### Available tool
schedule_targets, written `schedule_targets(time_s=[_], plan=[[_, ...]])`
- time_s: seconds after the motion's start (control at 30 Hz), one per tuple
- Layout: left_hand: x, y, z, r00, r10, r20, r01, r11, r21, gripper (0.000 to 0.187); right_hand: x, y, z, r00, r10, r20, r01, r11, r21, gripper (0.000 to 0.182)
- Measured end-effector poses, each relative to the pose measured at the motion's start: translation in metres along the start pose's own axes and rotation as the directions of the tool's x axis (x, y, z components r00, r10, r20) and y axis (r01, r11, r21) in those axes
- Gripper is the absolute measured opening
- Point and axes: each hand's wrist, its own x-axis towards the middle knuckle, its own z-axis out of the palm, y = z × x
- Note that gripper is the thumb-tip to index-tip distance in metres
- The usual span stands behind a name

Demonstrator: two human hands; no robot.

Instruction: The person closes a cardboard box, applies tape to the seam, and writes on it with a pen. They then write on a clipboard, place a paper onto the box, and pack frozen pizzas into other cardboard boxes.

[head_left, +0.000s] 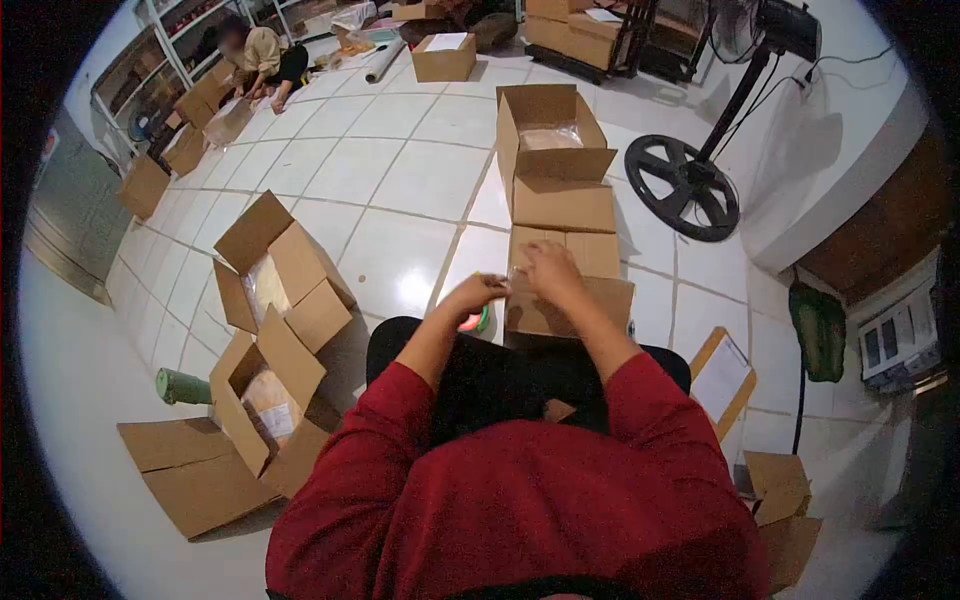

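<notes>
A closed cardboard box (575, 253) stands in front of me, with its top flaps folded down. My right hand (548, 268) is over the top of this box, its fingers bent and partly hidden. My left hand (480, 293) is at the box's left edge with the fingers drawn together; what they hold, if anything, is too small to name. Just below my left hand, a green and pink round object (476, 320) shows beside the box. Beyond the closed box stands an open box (560, 190) with plastic-wrapped contents.
Two open boxes (307, 262) (243, 385) with wrapped contents stand at the left. A black fan base (683, 188) and a clipboard (722, 380) are on the right. Another person (262, 52) crouches at the back left near shelves and boxes.
</notes>
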Motion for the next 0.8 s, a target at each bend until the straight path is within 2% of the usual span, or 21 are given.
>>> schedule_targets(time_s=[0.03, 0.07, 0.1, 0.17, 0.27, 0.3, 0.37, 0.4, 0.47, 0.5, 0.57, 0.6, 0.67, 0.7, 0.77, 0.8], plan=[[-0.002, 0.001, 0.009, 0.999, -0.022, 0.038, 0.017, 0.993, 0.119, 0.047, 0.008, 0.001, 0.007, 0.984, 0.015, 0.175, -0.011, 1.0, -0.025, 0.029], [-0.004, 0.001, 0.016, 0.998, 0.063, 0.03, -0.065, 0.996, 0.065, 0.053, 0.014, 0.004, 0.014, 0.938, 0.035, 0.345, -0.018, 0.999, -0.052, 0.025], [-0.015, 0.01, 0.022, 0.997, 0.08, -0.001, -0.08, 0.996, -0.037, 0.047, 0.02, 0.003, 0.014, 0.936, 0.028, 0.351, -0.008, 0.998, -0.058, 0.025], [-0.001, -0.016, 0.029, 0.986, 0.139, -0.094, -0.153, 0.974, -0.165, 0.042, 0.031, 0.001, 0.017, 0.764, 0.132, 0.631, -0.228, 0.971, 0.073, 0.016], [-0.017, 0.002, 0.027, 0.99, 0.109, -0.094, -0.12, 0.985, -0.121, 0.037, 0.04, 0.004, 0.019, 0.714, 0.099, 0.693, -0.266, 0.954, 0.138, 0.011], [-0.012, -0.005, 0.03, 0.99, 0.102, -0.099, -0.115, 0.985, -0.13, 0.037, 0.039, 0.006, 0.021, 0.707, 0.095, 0.701, -0.262, 0.955, 0.136, 0.011], [0.003, -0.022, 0.035, 0.978, 0.132, -0.163, -0.179, 0.932, -0.315, 0.031, 0.034, 0.011, 0.025, 0.849, -0.067, 0.525, -0.095, 0.957, 0.275, 0.008], [0.002, -0.019, 0.034, 0.978, 0.13, -0.16, -0.176, 0.931, -0.32, 0.031, 0.028, 0.016, 0.029, 0.846, -0.063, 0.529, -0.098, 0.957, 0.272, 0.008], [0.002, -0.014, 0.033, 0.992, 0.04, -0.123, -0.08, 0.937, -0.341, 0.023, 0.017, 0.026, 0.039, 0.96, -0.137, 0.246, 0.03, 0.919, 0.394, 0.004], [0.004, -0.014, 0.033, 0.992, 0.039, -0.119, -0.079, 0.934, -0.348, 0.023, 0.015, 0.036, 0.049, 0.958, -0.134, 0.252, 0.027, 0.921, 0.389, 0.004], [0.006, -0.016, 0.034, 0.993, 0.032, -0.112, -0.068, 0.938, -0.339, 0.018, 0.009, 0.056, 0.071, 0.948, 0.106, 0.301, -0.276, 0.744, 0.608, 0.012], [0.004, -0.015, 0.034, 0.993, 0.028, -0.111, -0.064, 0.937, -0.344, 0.018, 0.008, 0.054, 0.064, 0.946, 0.107, 0.307, -0.281, 0.744, 0.606, 0.012], [0.0, -0.009, 0.032, 0.995, -0.005, -0.098, -0.026, 0.949, -0.313, 0.017, 0.014, 0.041, 0.035, 0.87, 0.305, 0.387, -0.487, 0.412, 0.77, 0.01], [0.001, -0.011, 0.031, 0.995, -0.008, -0.1, -0.024, 0.949, -0.313, 0.017, 0.015, 0.039, 0.029, 0.87, 0.303, 0.39, -0.488, 0.409, 0.771, 0.01], [0.005, -0.017, 0.033, 0.994, 0.022, -0.107, -0.057, 0.939, -0.34, 0.017, 0.015, 0.039, 0.019, 0.89, 0.29, 0.352, -0.456, 0.569, 0.684, 0.008], [0.012, -0.026, 0.034, 0.994, 0.02, -0.105, -0.055, 0.94, -0.338, 0.017, 0.011, 0.048, 0.017, 0.889, 0.293, 0.352, -0.458, 0.567, 0.685, 0.008]])
